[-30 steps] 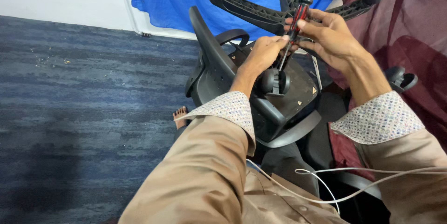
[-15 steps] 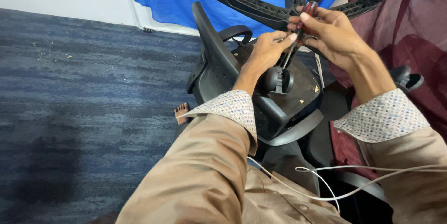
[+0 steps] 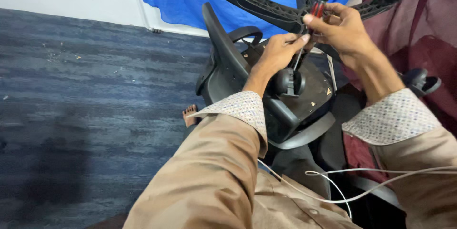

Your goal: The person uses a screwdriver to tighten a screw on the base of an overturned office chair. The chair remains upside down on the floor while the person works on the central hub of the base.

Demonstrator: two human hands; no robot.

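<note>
Overturned black office chair [image 3: 247, 86], its star base [image 3: 266, 8] partly cut off above. Right hand [image 3: 345, 31] grips the screwdriver [image 3: 312, 19], left hand [image 3: 278, 53] pinches its shaft; axis near-vertical, tip downward, hidden.

Garment: tan-brown long-sleeved shirt, plain weave, covering both arms and the chest at the bottom of the frame. Cuffs: the left cuff [image 3: 243, 107] and right cuff [image 3: 392, 117] are turned back, showing a pale lining with fine multicoloured dots. Front placket: one small button visible at lower centre. A thin white cable [image 3: 333, 188] loops across the chest toward the lower right. Both hands bare, no rings or watch visible.
</note>
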